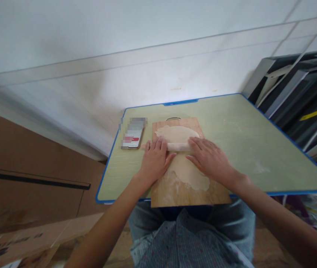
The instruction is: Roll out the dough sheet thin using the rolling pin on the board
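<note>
My left hand and right hand lie spread over opposite ends of the rolling pin, on dough reaching almost to the far edge of the cutting board; a phone lies near the left edge of the table.

Left hand lies over one end of the pin, right hand over the other; fingers extended. Dough lies flat beneath the pin, spreading beyond and nearer than both hands. Board under the dough; table extends beyond both hands. Phone left of left hand, slightly farther out.
</note>
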### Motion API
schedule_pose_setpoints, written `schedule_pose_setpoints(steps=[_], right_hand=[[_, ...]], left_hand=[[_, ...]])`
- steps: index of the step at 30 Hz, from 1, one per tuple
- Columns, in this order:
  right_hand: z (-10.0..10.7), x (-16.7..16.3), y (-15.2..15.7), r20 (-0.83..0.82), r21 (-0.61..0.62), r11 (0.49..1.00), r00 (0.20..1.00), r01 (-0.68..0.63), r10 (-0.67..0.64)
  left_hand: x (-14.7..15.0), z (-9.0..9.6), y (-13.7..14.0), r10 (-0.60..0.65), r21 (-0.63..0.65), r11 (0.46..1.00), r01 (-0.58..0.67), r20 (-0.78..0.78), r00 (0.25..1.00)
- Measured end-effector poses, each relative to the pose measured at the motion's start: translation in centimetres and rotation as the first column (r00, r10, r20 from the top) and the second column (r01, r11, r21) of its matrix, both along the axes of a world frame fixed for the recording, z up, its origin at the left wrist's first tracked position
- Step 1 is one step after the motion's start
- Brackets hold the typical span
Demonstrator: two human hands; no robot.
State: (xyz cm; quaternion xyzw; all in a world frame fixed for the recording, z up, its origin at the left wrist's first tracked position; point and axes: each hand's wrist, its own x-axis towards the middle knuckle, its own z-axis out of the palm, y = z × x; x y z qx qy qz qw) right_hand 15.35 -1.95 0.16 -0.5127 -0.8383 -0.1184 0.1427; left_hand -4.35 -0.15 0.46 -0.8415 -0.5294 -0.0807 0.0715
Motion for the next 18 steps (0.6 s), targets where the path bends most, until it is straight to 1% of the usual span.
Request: schedule_pose_setpoints(steps=[2,5,9,13,16,18], right_hand=[[-0.6,0.1,0.1,-0.006,0.047,0.999,1.000,-0.018,0.018],[-1.3,0.1,0.8,-0.001,0.054,0.999,1.000,-0.001,0.002],[-1.1,0.0,2.3,-0.004,0.001,0.998,0.998,0.068,-0.068],[-0.3,0.0,4.4,0.005,-0.098,0.987,0.992,0.125,-0.125],[0.2,0.2,6.3,0.005,-0.171,0.974,0.988,0.152,-0.153],[0.4,0.3,7.6,-0.008,-0.196,0.967,0.986,0.162,-0.167]], left_hand=[[0.1,-0.5,0.3,-0.001,0.004,1.000,0.001,-0.022,1.000],[0.2,-0.6,1.3,0.001,-0.017,1.000,-0.002,-0.042,0.999],[0.3,0.1,3.2,-0.035,-0.025,0.999,0.034,-0.015,0.999],[0.9,0.5,5.6,-0.054,-0.010,0.998,0.054,0.003,0.999],[1.9,0.4,7.7,0.019,0.004,1.000,-0.019,0.020,1.000],[2.6,0.5,9.1,0.086,-0.019,0.996,-0.086,0.041,0.995]])
